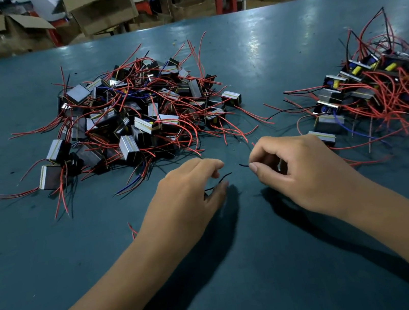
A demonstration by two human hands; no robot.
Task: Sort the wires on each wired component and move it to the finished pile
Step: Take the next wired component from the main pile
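Between the unsorted pile (136, 117) & finished pile (380, 89), a black wire (219, 180) is pinched by L hand (191, 197), curled; R hand (293, 167) pinches its other end; component hidden under L palm.

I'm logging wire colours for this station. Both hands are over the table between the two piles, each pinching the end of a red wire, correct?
Not quite: the head view shows the left hand and right hand pinching black wire ends, not red. They are over the table between the two piles.
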